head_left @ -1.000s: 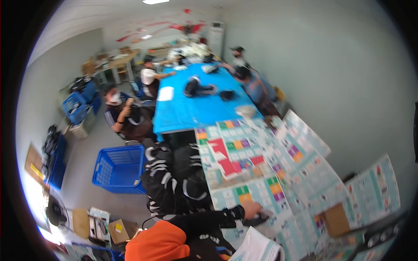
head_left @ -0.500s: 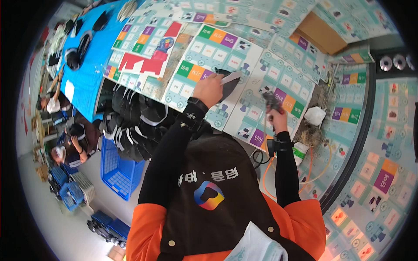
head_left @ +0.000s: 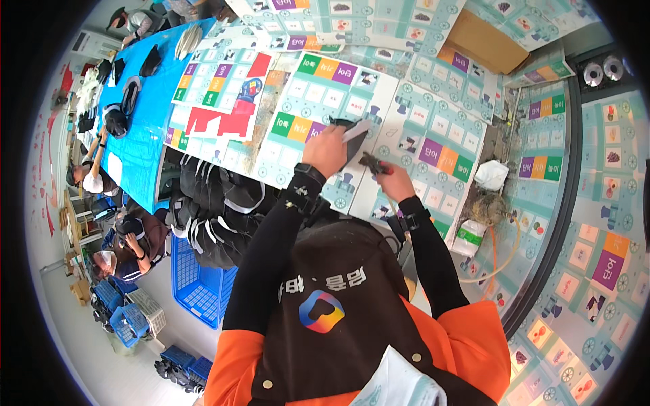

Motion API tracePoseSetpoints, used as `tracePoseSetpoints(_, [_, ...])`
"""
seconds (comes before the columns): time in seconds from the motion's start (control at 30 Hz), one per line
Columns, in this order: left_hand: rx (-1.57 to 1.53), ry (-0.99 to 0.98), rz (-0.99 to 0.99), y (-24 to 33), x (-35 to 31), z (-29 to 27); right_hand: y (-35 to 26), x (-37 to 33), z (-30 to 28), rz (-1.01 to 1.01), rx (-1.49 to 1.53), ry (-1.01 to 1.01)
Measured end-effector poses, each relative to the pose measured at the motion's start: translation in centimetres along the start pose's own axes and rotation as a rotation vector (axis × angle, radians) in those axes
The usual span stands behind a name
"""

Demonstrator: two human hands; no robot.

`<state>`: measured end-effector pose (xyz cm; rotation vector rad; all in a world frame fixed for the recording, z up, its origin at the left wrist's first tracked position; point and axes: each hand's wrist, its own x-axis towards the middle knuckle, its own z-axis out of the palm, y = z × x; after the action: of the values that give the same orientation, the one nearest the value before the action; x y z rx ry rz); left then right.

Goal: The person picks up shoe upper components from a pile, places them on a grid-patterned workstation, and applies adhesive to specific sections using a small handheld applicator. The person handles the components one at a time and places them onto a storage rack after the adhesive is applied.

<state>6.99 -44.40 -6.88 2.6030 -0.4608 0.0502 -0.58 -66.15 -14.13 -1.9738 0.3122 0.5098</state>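
Observation:
My left hand [head_left: 323, 151] is closed on a black cloth cap [head_left: 354, 151] with a white strip along its edge, held just above the sheet-covered table. The hand hides part of the cap. Right of it, my right hand [head_left: 395, 183] wraps round a dark air gun [head_left: 372, 162] with a red part; a thin pale hose hangs below. The gun's tip points toward the cap, with a small gap between. Under both lie printed sheets [head_left: 308, 95] in pale green with coloured blocks.
Black caps with white strips [head_left: 217, 233] are heaped left of me, above a blue basket [head_left: 196, 284]. Farther left, a blue-covered table [head_left: 145, 169] bears dark caps, with other people beside it. A white bundle [head_left: 491, 175] and a hose [head_left: 511, 254] are at right.
My right hand has swung left with the air gun, bringing its tip close to the cap. The left hand keeps its hold on the cap. The whole view has shifted slightly.

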Motion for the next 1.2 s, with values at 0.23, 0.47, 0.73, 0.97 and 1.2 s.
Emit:
tracePoseSetpoints(0.23, [-0.004,-0.037,-0.031,-0.4,-0.3,0.0,0.8,1.1,0.7,-0.112,-0.184,0.091])
tracePoseSetpoints(0.47, [-0.013,-0.111,-0.099,-0.3,-0.4,-0.5,-0.4,0.9,0.3,-0.109,-0.182,0.089])
tracePoseSetpoints(0.73, [-0.004,-0.086,-0.085,-0.6,-0.7,-0.5,0.0,1.6,0.8,-0.079,-0.162,0.073])
tracePoseSetpoints(0.97, [-0.002,-0.047,-0.064,-1.4,-1.3,-0.7,-1.6,1.7,1.1,-0.158,-0.191,0.065])
tracePoseSetpoints(1.2, [-0.019,-0.032,-0.068,-1.8,-1.7,-0.9,-1.5,2.2,1.0,-0.171,-0.184,0.012])
